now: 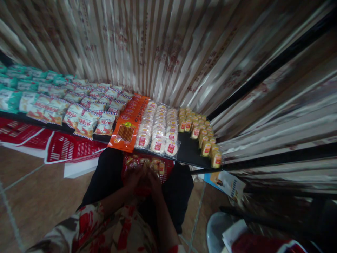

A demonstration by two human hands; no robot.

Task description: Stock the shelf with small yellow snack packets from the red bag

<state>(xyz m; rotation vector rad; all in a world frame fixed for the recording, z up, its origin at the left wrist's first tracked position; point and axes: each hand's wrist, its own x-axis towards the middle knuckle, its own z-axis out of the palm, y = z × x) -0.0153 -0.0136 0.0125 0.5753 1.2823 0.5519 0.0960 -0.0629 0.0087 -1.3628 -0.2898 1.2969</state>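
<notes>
Beside the right grip (154, 180), wrapped snacks (161, 167)

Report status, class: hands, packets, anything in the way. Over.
Left hand, right hand close together over red basket; grip too dim to tell. Small packets in basket. Black shelf hides basket's far edge.

My fingers (155, 178) at the basket (170, 168) in lower centre, shelf (192, 147) above them mid-frame, snack bags (85, 121) along its left, wrapped cakes (158, 144) centrally, small packets (205, 147) rightward, sheeting (163, 52) behind
</notes>
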